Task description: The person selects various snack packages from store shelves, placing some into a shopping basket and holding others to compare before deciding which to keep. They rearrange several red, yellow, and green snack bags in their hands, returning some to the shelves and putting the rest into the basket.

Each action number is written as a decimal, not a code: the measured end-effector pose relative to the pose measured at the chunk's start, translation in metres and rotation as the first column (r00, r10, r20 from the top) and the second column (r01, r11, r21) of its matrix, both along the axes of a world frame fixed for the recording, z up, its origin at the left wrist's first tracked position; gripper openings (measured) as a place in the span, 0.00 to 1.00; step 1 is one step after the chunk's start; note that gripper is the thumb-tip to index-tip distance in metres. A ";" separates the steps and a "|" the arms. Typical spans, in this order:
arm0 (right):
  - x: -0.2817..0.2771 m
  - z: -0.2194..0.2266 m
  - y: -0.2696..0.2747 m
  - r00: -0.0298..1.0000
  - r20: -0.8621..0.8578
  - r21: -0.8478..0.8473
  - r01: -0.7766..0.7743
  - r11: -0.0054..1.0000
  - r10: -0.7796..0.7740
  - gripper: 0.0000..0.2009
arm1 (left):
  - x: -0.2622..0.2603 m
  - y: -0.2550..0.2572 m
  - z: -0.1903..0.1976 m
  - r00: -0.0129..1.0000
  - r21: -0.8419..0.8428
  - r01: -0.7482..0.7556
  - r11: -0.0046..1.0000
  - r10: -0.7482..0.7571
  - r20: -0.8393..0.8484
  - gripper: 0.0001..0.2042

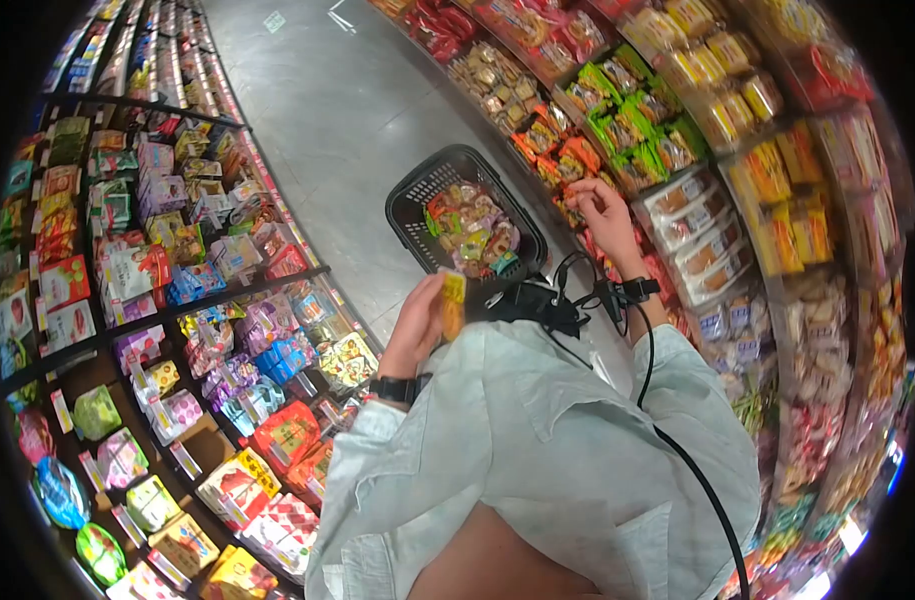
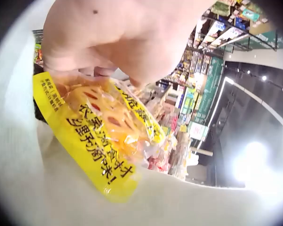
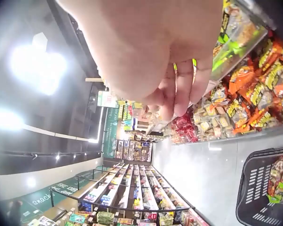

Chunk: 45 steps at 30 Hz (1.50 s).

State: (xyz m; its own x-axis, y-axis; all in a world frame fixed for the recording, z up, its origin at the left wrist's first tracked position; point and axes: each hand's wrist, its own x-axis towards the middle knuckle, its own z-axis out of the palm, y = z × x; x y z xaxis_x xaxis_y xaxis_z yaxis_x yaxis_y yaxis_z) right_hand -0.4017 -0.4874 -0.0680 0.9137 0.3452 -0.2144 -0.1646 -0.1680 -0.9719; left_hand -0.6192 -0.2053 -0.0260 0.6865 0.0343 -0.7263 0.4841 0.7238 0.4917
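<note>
My left hand (image 1: 415, 322) grips a snack packet (image 1: 453, 305) in front of the shirt. In the left wrist view the packet (image 2: 96, 136) has yellow bands with black characters and a clear middle, where slices with holes, like lotus root, show. My right hand (image 1: 609, 222) is over the edge of the right-hand shelves, close to the orange packets (image 1: 567, 158). Its fingers (image 3: 181, 96) are loosely bent, and nothing shows between them in the right wrist view. Between and ahead of the hands, a black basket (image 1: 405, 225) on the floor holds several small packets (image 1: 472, 225).
Bins on the right hold green packets (image 1: 622, 130) and white-wrapped trays (image 1: 692, 225). Shelves of bagged snacks (image 1: 167, 190) line the left side. Grey floor (image 1: 327, 110) runs between them. A black cable (image 1: 692, 465) runs from near the right wrist down the shirt.
</note>
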 end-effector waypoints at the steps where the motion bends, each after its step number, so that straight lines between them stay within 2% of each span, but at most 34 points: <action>1: -0.021 -0.002 0.000 1.000 -0.001 0.016 0.014 1.000 -0.014 0.09 | 0.007 0.002 0.012 0.998 -0.015 0.043 0.999 -0.043 0.037 0.12; 3: -0.061 -0.007 0.004 0.998 0.012 0.050 0.054 0.997 -0.054 0.09 | 0.010 0.013 0.011 0.987 -0.044 0.129 0.991 -0.124 0.102 0.09; 5: -0.099 0.003 0.008 0.994 0.044 0.001 0.097 0.995 -0.097 0.08 | 0.005 0.029 -0.001 0.970 -0.077 0.204 0.976 -0.192 0.149 0.07; 8: -0.160 0.010 0.016 0.977 0.036 -0.080 0.214 0.973 -0.212 0.08 | -0.005 0.051 -0.014 0.936 -0.085 0.308 0.948 -0.285 0.206 0.10; 12: -0.236 0.026 0.023 0.950 -0.001 -0.198 0.305 0.931 -0.311 0.08 | -0.023 0.068 -0.033 0.957 -0.297 0.268 0.917 -0.219 0.188 0.16; 15: -0.285 0.044 0.024 0.930 -0.052 -0.282 0.337 0.898 -0.365 0.08 | -0.034 0.077 -0.045 0.930 -0.273 0.359 0.893 -0.318 0.183 0.16; 18: -0.319 0.058 0.024 0.914 -0.043 -0.281 0.377 0.882 -0.405 0.08 | -0.043 0.074 -0.060 0.919 -0.287 0.391 0.875 -0.358 0.162 0.15; 21: -0.347 0.061 0.019 0.906 -0.025 -0.304 0.396 0.866 -0.423 0.09 | -0.050 0.059 -0.048 0.875 -0.242 0.482 0.842 -0.446 0.189 0.16; 27: -0.393 0.060 -0.004 0.853 0.008 -0.330 0.494 0.804 -0.521 0.08 | -0.067 0.005 -0.019 0.741 -0.122 0.666 0.736 -0.635 0.217 0.18; 28: -0.400 0.065 -0.011 0.832 -0.063 -0.277 0.516 0.810 -0.552 0.09 | -0.072 -0.007 -0.017 0.724 -0.112 0.685 0.720 -0.656 0.212 0.18; 30: -0.420 0.061 -0.031 0.823 -0.078 -0.217 0.537 0.815 -0.563 0.08 | -0.082 -0.035 -0.018 0.706 -0.102 0.705 0.701 -0.681 0.196 0.18; 35: -0.475 0.050 -0.101 0.858 -0.062 -0.119 0.501 0.857 -0.510 0.09 | -0.119 -0.131 -0.007 0.618 -0.046 0.780 0.624 -0.756 0.216 0.16; 38: -0.499 0.056 -0.139 0.855 -0.131 -0.041 0.500 0.865 -0.501 0.10 | -0.145 -0.194 0.000 0.550 -0.027 0.827 0.562 -0.799 0.244 0.16; 41: -0.521 0.047 -0.169 0.854 -0.172 0.107 0.512 0.853 -0.491 0.11 | -0.170 -0.249 0.016 0.471 0.012 0.872 0.489 -0.846 0.250 0.16; 45: -0.543 0.047 -0.202 0.840 -0.143 0.059 0.536 0.842 -0.524 0.10 | -0.193 -0.299 0.017 0.394 0.016 0.912 0.411 -0.885 0.249 0.17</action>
State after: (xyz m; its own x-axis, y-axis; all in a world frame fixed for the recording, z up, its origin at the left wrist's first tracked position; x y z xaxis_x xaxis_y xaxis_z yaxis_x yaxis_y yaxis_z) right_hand -0.9450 -0.6896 -0.0211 0.9331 -0.1608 -0.3218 -0.3149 0.0672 -0.9467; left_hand -0.8118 -0.5041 -0.0094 0.3863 -0.7534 -0.5321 0.7937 -0.0225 0.6079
